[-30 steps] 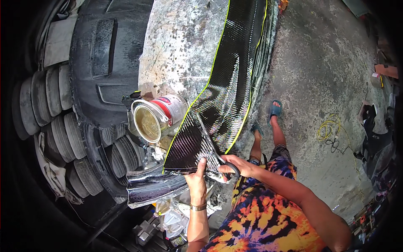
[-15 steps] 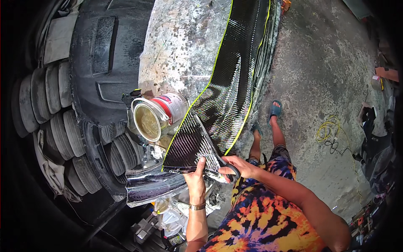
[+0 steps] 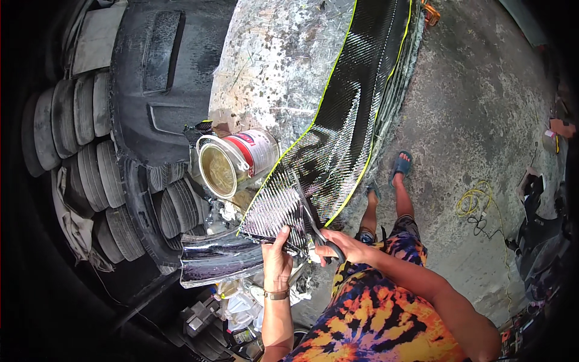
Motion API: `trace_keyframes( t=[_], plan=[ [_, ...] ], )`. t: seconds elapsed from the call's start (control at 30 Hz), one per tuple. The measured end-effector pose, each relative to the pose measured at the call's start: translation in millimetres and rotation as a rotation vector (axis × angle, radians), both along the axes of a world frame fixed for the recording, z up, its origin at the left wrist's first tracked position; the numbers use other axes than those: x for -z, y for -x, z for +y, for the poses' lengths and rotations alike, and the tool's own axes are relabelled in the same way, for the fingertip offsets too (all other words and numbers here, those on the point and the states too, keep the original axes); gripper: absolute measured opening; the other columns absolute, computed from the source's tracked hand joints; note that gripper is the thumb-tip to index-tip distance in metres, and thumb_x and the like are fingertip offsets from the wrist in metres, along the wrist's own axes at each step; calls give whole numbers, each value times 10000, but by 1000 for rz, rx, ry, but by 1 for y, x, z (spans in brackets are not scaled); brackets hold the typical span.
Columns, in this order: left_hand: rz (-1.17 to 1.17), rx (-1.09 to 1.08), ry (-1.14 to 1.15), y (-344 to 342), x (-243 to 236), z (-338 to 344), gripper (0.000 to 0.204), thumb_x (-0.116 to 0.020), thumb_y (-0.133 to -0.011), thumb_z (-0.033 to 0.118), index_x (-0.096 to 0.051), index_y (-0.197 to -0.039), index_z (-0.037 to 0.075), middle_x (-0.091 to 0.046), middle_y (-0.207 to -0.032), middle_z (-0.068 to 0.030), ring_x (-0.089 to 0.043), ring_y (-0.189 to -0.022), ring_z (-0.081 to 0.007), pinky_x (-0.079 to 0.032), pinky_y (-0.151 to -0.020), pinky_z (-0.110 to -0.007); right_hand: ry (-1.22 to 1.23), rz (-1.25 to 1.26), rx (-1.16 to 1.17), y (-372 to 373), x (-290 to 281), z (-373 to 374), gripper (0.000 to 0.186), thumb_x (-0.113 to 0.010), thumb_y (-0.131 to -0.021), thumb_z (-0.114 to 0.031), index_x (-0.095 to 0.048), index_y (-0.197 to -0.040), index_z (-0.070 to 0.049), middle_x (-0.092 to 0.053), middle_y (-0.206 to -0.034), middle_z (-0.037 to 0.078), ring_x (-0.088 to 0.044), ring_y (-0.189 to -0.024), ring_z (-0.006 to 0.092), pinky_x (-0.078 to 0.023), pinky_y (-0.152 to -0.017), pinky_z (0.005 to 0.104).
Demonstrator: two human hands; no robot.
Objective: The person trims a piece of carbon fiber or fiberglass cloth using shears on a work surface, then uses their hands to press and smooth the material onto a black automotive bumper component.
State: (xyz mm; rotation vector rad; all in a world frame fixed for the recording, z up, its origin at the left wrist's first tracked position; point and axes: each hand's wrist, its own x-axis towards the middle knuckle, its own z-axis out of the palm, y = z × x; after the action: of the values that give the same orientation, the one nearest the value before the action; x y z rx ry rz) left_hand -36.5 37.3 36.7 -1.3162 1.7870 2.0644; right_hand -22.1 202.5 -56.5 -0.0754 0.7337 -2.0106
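A long strip of glossy black woven carbon-fibre cloth (image 3: 347,108), edged in bright yellow-green, drapes toward me over a curved mould. My left hand (image 3: 277,256) pinches its near end, thumb on top and fingers underneath. Dark-handled scissors (image 3: 315,224) are in my right hand (image 3: 347,246), close to the cloth's near right corner. Their long blades reach away from me across the cloth. Whether the blades are parted at the cut cannot be made out.
Left of the cloth stands a red and white bucket (image 3: 258,149) with a white handle. A black moulded panel (image 3: 136,90) and stacked tyres (image 3: 65,117) fill the left side. Below lies a glossy curved piece (image 3: 217,260). A yellow cable (image 3: 473,199) crosses the floor at right.
My view has shifted a little, so the cloth and bucket sit further right. The near corner of the cloth now catches more light. Both hands keep their hold.
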Motion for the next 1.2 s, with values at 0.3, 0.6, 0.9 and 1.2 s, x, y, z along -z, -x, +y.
trace_keyframes(
  t=[0.3,0.6,0.9,1.2],
  plan=[
    [118,-34,116,-14,2,-10,263,-638,-886,81,-549,-1133,71,-643,-1042,-34,-624,-913,-121,-500,-832,-291,106,26,-30,-13,19,-6,397,-631,-897,-397,-512,-990,-29,-558,-866,44,-609,-795,144,-453,-720,295],
    [271,-41,-137,-8,-21,-58,464,-435,-959,515,-615,-1013,91,-672,-943,-40,-620,-752,-122,-530,-682,-297,146,65,-69,-18,31,-5,401,-603,-914,-389,-511,-1064,-28,-622,-871,65,-607,-855,159,-460,-801,305],
    [226,275,-151,22,-22,-74,549,-424,-993,395,-495,-1294,-59,-549,-1290,-147,-540,-1158,-196,-403,-1007,-331,71,6,-65,-17,17,0,441,-593,-913,-422,-491,-1105,-39,-597,-928,61,-632,-877,187,-475,-794,309],
    [485,72,-316,-4,1,-28,559,-531,-948,392,-422,-1382,57,-525,-1327,-84,-505,-1185,-181,-402,-1002,-351,-11,-20,-19,-20,19,7,443,-613,-898,-429,-520,-1055,-26,-578,-903,62,-644,-835,188,-506,-746,298]
  ],
)
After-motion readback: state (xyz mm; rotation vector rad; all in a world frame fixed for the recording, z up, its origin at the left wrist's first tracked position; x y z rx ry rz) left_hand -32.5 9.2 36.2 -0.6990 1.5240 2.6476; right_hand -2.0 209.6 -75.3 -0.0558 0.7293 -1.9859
